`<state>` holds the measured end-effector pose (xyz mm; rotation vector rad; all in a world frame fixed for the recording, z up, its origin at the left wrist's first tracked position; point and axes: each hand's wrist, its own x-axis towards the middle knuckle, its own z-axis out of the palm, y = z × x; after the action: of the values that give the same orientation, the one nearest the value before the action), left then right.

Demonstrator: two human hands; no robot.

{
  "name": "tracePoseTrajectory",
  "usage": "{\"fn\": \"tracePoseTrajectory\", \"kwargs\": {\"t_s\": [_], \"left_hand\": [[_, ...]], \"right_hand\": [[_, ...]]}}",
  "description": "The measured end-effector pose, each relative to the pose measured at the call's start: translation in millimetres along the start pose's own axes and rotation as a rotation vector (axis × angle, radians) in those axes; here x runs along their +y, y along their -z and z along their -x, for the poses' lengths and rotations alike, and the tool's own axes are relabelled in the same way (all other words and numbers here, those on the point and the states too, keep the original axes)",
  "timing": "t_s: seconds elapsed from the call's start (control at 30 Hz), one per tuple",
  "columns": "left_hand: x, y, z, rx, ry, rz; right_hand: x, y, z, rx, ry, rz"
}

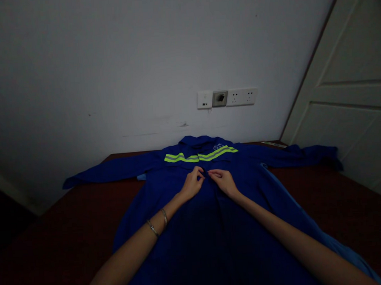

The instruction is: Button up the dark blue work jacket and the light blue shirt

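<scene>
Before me the person's left hand (191,187) and right hand (225,182) nearly meet, each narrowed to a pinch on the front opening of a blue garment (163,193). Its softly creased cloth lies beneath both hands, long sleeves stretched out either side — and just beyond the fingertips run flat yellow-green bands (181,158), grey-striped. Slim, rounded bangles (152,228) circle the left forearm.
</scene>
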<state>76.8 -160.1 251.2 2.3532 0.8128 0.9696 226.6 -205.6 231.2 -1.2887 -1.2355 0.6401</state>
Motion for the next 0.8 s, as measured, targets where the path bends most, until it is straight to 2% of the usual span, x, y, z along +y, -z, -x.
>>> {"fn": "tracePoseTrajectory", "kwargs": {"t_s": [0.27,0.5,0.67,0.8], "left_hand": [[1,-2.7,0,0.015,-0.003,-0.086],[3,-5.2,1,0.037,0.021,-0.1],[0,-6.9,0,0.037,0.038,-0.053],[-2,-8.3,0,0.031,0.075,-0.004]], "right_hand": [[0,-1,0,-0.019,0.017,-0.01],[-2,7,-5,-0.05,0.039,0.055],[-3,11,-4,-0.136,0.182,0.175],[1,12,-6,-0.224,0.314,0.186]]}}
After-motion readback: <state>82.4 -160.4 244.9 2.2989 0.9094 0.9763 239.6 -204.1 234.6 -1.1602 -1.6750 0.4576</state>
